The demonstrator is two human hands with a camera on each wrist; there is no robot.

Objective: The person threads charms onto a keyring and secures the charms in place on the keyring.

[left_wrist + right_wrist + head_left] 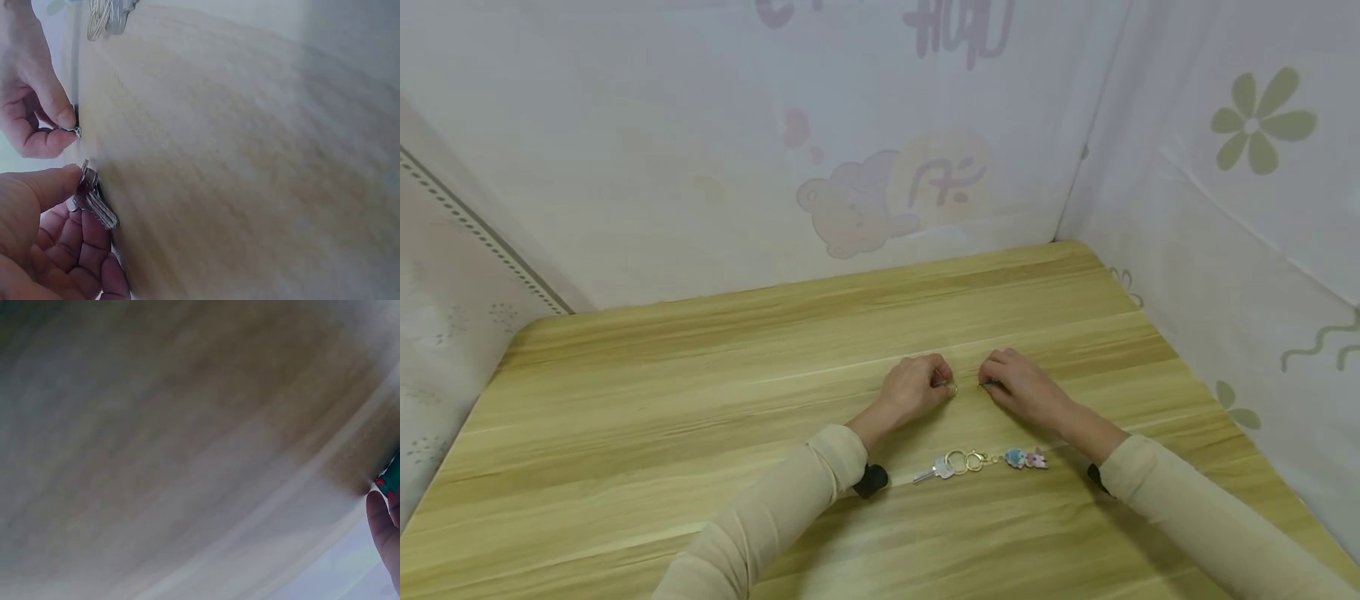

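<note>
My left hand point(916, 388) pinches a silver key point(100, 209) between thumb and fingers. A gold-coloured ring point(953, 389) on the key pokes out toward the right. Across a small gap, my right hand point(1024, 388) grips a small green-and-red charm point(390, 479), mostly hidden by the fingers. A tiny metal end point(78, 132) sticks out of the right fingertips in the left wrist view. Nearer to me, a second key point(934, 471) lies on the table, joined by gold rings point(955, 462) to a blue charm point(1015, 457) and a pink charm point(1036, 458).
The wood-grain table point(700, 400) runs under both arms. Pale printed cloth point(662, 167) hangs behind its far edge, with more cloth point(1247, 250) along the right side. A black wrist device point(871, 481) shows beneath the left sleeve.
</note>
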